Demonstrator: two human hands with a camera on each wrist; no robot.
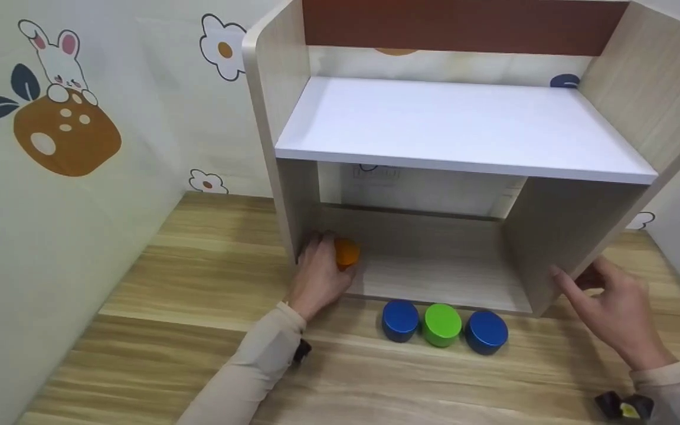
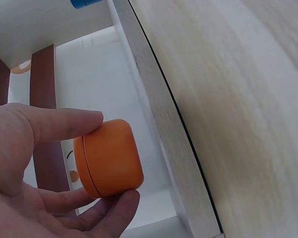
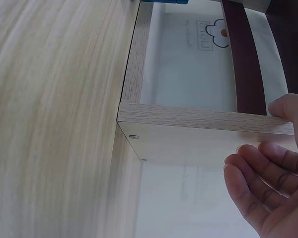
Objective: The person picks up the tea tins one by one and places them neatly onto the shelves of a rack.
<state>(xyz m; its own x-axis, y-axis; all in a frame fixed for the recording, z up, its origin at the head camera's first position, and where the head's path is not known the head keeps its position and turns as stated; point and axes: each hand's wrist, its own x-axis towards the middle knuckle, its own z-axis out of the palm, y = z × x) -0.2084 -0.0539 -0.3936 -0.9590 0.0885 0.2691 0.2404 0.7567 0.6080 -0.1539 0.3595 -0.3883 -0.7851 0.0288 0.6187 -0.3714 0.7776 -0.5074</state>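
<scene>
In the head view, the orange tin (image 1: 347,252) was at the left end of the lower compartment of the shelf (image 1: 464,127), gripped by the left hand (image 1: 320,274); whether it touched the compartment floor could not be told. A blue tin (image 1: 400,320), a green tin (image 1: 442,324) and a second blue tin (image 1: 486,332) stood in a row on the table (image 1: 358,383), just before the shelf. The right hand (image 1: 617,307) was at the right side board (image 1: 576,236).

In the left wrist view, the thumb and fingers were clamped on opposite sides of the orange tin. It looked stiff, smooth and probably light, perhaps a little slippery. A seam circled it near one end, so a grip round the wider body seemed safest.

In the right wrist view, the thumb and curled fingers loosely straddled the side board's edge, thumb inside, fingers outside.
</scene>
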